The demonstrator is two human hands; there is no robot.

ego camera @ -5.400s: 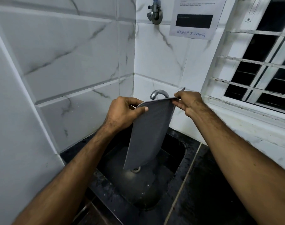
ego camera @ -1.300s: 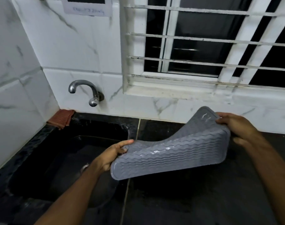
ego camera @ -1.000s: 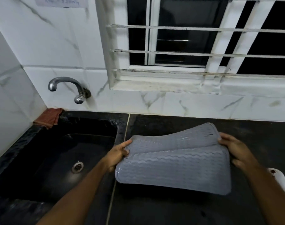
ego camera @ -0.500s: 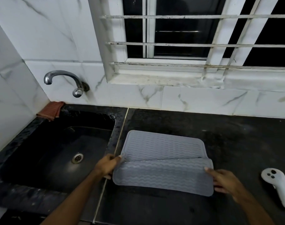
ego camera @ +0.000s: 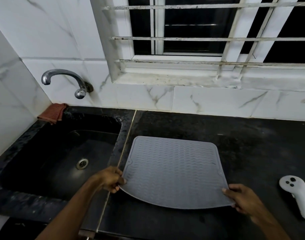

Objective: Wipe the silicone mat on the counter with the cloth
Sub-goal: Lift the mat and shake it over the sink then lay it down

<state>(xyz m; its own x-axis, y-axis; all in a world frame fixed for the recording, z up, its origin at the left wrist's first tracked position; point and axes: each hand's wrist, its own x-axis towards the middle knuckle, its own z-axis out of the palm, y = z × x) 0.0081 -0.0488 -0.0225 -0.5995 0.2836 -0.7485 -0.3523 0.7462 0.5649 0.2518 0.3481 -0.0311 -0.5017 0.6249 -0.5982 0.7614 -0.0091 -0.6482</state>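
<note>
The grey ribbed silicone mat (ego camera: 174, 168) lies spread on the black counter (ego camera: 235, 135) just right of the sink, its far half flat and its near edge still lifted in a curve. My left hand (ego camera: 111, 179) pinches the mat's near left corner. My right hand (ego camera: 243, 200) pinches the near right corner. A reddish-brown cloth (ego camera: 52, 113) sits folded at the sink's back left corner, well away from both hands.
A black sink (ego camera: 61, 156) with a metal drain fills the left side, with a wall tap (ego camera: 68, 80) above it. A white handheld controller (ego camera: 297, 194) lies on the counter at the right. Tiled wall and a barred window run behind.
I carried the mat from over the sink to the counter and unfolded it. Over the last second both hands drew the near half toward me, laying the mat open.
</note>
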